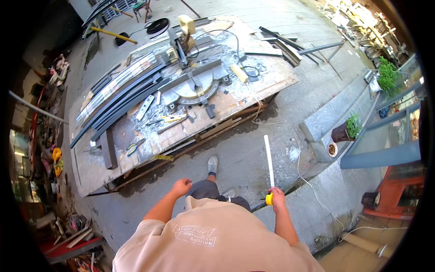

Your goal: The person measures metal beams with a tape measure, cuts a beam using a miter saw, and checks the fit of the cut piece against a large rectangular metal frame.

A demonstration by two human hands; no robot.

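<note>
In my right hand [277,199] is a yellow tape measure [269,199], with the fingers wrapped round its case. Its pale blade [268,158] is drawn out and points away from me over the concrete floor, towards the worktable [272,86]. My left hand [182,186] hangs beside my left thigh with its fingers curled in, and nothing shows in it. Ahead of that hand is the table's near edge, where pliers [134,147] lie. A mitre saw [195,88] stands mid-table amid metal shavings.
Long dark metal profiles [122,102] lie along the table's left part. A white cable [294,131] runs from a power strip [239,72] across the floor to my right. Stone steps [333,113] and potted plants [348,129] stand at the right. More metal lengths [287,50] lie beyond.
</note>
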